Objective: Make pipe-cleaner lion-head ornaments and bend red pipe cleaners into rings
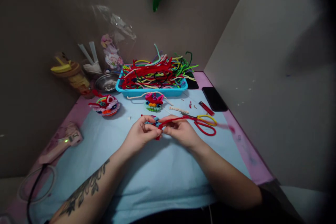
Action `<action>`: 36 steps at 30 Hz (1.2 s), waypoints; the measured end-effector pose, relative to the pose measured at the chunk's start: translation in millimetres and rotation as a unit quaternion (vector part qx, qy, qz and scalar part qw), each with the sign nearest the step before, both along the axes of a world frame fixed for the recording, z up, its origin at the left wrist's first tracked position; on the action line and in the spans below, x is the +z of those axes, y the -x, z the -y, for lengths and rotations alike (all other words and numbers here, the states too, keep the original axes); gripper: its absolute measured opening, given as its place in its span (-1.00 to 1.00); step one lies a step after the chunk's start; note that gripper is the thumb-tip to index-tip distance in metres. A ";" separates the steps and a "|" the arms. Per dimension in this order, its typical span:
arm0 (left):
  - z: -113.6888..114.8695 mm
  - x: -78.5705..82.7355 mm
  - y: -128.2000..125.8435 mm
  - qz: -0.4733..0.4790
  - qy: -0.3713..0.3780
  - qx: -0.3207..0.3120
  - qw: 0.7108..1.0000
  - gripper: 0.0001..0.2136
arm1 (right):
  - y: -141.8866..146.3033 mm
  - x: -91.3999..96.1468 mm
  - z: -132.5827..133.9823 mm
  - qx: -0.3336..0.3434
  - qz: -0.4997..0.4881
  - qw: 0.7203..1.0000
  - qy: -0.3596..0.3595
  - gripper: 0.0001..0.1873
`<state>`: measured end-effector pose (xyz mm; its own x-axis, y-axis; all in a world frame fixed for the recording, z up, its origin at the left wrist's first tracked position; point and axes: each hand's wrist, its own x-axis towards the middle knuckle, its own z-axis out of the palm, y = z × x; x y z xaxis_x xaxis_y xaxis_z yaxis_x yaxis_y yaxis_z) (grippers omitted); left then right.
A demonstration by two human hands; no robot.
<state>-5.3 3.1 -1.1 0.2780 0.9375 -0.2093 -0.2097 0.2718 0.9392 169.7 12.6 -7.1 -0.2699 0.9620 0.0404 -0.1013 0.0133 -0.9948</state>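
Observation:
Over the middle of the cloth, my left hand [144, 131] pinches a small blue and red pipe-cleaner piece [156, 121], mostly hidden by the fingers. My right hand [182, 132] is closed close beside it, thumb and fingers on a red pipe cleaner [168, 120] that joins or touches the piece; which, I cannot tell. Its blurred far end trails right, over the scissors [210, 135] with red and yellow handles. Just beyond my hands sits a pink, teal and orange pipe-cleaner animal head [153, 103]. A larger red, multicoloured head [105, 105] stands to the left.
A blue tray [152, 92] heaped with pipe cleaners stands at the back, beside a metal bowl [98, 84]. At right lie a red lighter [206, 108] and black phone [214, 99]. A twisted cream strip [179, 110] lies nearer. A pink glue gun [65, 141] with a cord is left.

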 end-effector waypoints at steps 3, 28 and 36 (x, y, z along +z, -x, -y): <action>1.3 0.5 -2.2 0.001 0.025 -0.027 0.999 -0.57 | 0.9 0.4 0.2 0.001 -0.016 1.000 -0.023 -0.92; 5.8 6.8 -2.7 -0.114 -0.061 -0.023 0.991 -0.79 | -2.2 -8.0 0.0 -0.066 0.045 0.989 -0.126 -0.92; 7.0 4.3 -3.3 -0.105 -0.053 -0.037 0.992 -0.71 | -1.2 -9.9 -0.2 -0.128 0.035 0.984 -0.118 -0.89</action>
<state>-2.0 -3.9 3.2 0.3073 0.9360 -0.1720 0.0112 0.1772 0.9841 170.9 12.7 -17.0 -0.0294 0.9652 0.2599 0.0049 0.2602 -0.9655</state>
